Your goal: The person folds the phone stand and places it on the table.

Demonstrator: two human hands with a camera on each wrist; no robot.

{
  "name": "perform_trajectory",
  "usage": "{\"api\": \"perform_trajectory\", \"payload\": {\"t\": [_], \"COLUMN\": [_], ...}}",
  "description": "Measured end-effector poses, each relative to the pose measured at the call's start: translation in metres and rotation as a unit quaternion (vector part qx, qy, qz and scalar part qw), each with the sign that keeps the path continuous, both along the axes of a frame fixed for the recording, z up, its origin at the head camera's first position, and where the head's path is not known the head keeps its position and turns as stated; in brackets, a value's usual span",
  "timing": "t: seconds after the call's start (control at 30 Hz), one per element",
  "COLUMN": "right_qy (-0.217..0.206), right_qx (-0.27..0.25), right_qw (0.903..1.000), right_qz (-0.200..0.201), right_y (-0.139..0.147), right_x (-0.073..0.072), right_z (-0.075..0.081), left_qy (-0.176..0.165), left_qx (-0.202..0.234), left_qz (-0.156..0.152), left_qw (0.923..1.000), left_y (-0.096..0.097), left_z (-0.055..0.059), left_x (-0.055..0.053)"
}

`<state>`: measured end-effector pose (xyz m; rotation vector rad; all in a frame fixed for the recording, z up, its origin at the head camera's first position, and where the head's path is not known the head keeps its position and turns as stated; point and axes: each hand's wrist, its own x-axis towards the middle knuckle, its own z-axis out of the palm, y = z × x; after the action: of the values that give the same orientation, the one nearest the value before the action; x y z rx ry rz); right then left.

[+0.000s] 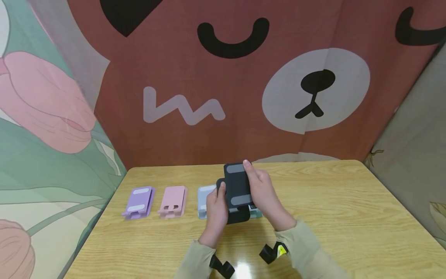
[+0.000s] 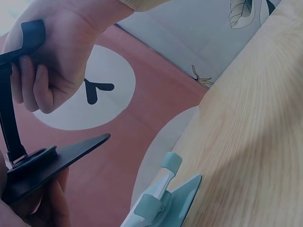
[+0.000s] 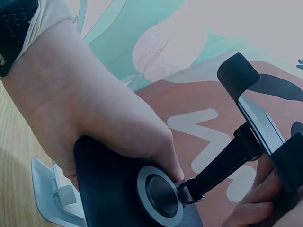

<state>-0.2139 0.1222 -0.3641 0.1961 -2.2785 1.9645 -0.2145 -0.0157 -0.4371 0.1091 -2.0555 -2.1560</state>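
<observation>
Above the table, both hands hold a black folding phone stand (image 1: 238, 182), its plate opened away from its base. My left hand (image 1: 216, 211) grips the flat base, thumb lying on it beside the round pivot in the right wrist view. With my right hand (image 1: 265, 192) I grip the upper plate by its side, thumb near the top corner. From the left wrist view, the hinged arm (image 2: 10, 113) joins plate and base. Behind the hands, a light blue phone stand (image 1: 205, 193) and a teal phone stand (image 2: 182, 203) are partly hidden.
On the left of the wooden table (image 1: 341, 217) lie a purple phone stand (image 1: 139, 201) and a pink phone stand (image 1: 173, 199), both folded. A printed curtain (image 1: 244, 135) hangs behind the table's far edge. Black straps with small cameras (image 1: 223, 267) sit on the wrists.
</observation>
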Motion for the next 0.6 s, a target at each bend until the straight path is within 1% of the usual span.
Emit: {"api": "perform_trajectory", "payload": {"t": [0.13,0.2,0.27,0.37,0.43,0.5,0.6], "right_qy": [0.002,0.001,0.002,0.006,0.003,0.000,-0.008], "right_qx": [-0.004,-0.004,-0.004,-0.006,-0.007,-0.006,-0.005], "right_qw": [1.0000,1.0000,1.0000,1.0000,1.0000,1.0000,0.9999], "right_qz": [0.002,0.002,-0.001,-0.003,-0.004,-0.005,-0.008], "right_y": [0.000,-0.001,-0.001,-0.002,-0.002,-0.002,-0.002], "right_x": [0.001,0.001,0.001,0.002,0.002,0.002,0.003], "right_z": [-0.002,-0.004,-0.006,-0.009,-0.011,-0.012,-0.015], "left_qy": [0.000,-0.006,-0.011,-0.010,-0.007,-0.007,-0.009], "left_qx": [-0.008,-0.005,0.003,0.014,0.012,0.011,0.009], "left_qz": [-0.001,-0.004,-0.009,-0.012,-0.014,-0.015,-0.018], "left_qw": [1.0000,1.0000,0.9999,0.9998,0.9998,0.9998,0.9998], "left_y": [-0.001,-0.001,-0.002,-0.002,-0.002,-0.002,-0.003], "left_z": [-0.001,-0.001,0.007,0.008,0.011,0.005,0.007], "left_x": [-0.002,-0.002,0.002,0.002,0.003,-0.001,-0.001]}}
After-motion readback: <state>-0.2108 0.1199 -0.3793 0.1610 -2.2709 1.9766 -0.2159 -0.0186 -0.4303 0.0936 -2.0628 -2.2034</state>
